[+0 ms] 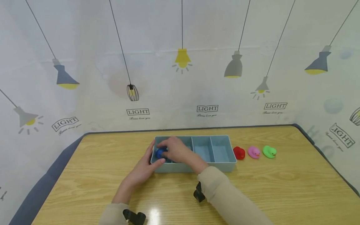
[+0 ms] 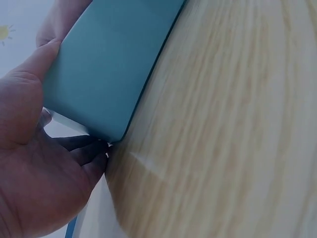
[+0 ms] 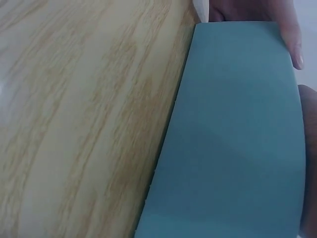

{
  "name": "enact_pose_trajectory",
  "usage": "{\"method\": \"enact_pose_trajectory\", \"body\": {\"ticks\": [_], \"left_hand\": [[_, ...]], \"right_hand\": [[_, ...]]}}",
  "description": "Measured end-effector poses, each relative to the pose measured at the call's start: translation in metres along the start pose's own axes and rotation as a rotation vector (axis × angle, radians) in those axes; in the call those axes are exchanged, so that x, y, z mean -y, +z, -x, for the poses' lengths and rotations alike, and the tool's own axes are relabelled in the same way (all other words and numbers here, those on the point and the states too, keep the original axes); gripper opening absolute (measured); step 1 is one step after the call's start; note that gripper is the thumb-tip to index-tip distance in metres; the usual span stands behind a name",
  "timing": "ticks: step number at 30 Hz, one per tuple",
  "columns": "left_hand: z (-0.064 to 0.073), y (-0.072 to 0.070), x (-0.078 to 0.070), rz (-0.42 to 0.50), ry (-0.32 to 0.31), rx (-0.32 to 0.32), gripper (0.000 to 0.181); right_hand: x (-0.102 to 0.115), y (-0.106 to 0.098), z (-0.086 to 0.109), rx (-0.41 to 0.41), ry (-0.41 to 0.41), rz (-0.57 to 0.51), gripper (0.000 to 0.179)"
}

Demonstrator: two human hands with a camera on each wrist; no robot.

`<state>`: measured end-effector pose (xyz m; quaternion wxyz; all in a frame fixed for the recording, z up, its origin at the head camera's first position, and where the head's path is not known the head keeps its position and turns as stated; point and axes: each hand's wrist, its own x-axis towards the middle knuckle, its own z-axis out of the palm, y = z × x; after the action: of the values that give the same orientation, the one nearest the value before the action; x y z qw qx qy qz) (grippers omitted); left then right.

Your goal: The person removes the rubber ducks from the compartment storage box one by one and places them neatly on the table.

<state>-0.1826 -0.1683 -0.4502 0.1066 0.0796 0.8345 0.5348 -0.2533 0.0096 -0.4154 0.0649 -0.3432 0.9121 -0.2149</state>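
Note:
A pale blue divided box [image 1: 216, 167] stands on the table. My left hand [image 1: 141, 170] holds its left end, thumb at the front rim and fingers along the end wall. In the left wrist view, fingers of that hand [image 2: 34, 183] lie against the box's lower corner. My right hand [image 1: 177, 151] reaches over the front wall into the leftmost compartment. There its thumb and fingers pinch a small rounded blue toy [image 1: 160, 153], partly hidden by the hand. The right wrist view shows mostly the box's front wall [image 3: 228, 129], which hides the fingertips.
Right of the box, a red toy duck [image 1: 239, 153], a pink one [image 1: 254, 152] and a green one [image 1: 269, 152] stand in a row on the wooden table [image 1: 281, 187]. Behind the table hangs a white backdrop [image 1: 157, 93] printed with lamps.

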Motion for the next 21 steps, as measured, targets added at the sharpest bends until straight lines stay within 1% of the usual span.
{"method": "enact_pose_trajectory", "body": {"ticks": [4,7,13,15,18,21], "left_hand": [[0.000,0.001,-0.002,-0.040,-0.005,-0.013,0.089],[-0.002,0.002,-0.003,-0.049,-0.006,-0.011,0.088],[-0.004,0.004,-0.001,-0.030,0.003,-0.002,0.090],[-0.004,0.004,-0.001,-0.024,0.004,0.001,0.090],[-0.003,0.003,0.001,-0.005,-0.002,0.006,0.089],[-0.003,0.002,0.001,0.001,-0.008,0.008,0.088]], "right_hand": [[-0.002,-0.004,0.003,-0.003,0.006,-0.071,0.031],[-0.003,-0.009,0.007,-0.041,0.006,-0.151,0.029],[-0.002,-0.021,0.020,-0.133,0.003,-0.292,0.030],[0.000,-0.026,0.023,-0.163,-0.015,-0.316,0.031],[0.004,-0.033,0.028,-0.206,-0.066,-0.334,0.031],[0.007,-0.043,0.034,-0.236,-0.097,-0.338,0.031]]}}
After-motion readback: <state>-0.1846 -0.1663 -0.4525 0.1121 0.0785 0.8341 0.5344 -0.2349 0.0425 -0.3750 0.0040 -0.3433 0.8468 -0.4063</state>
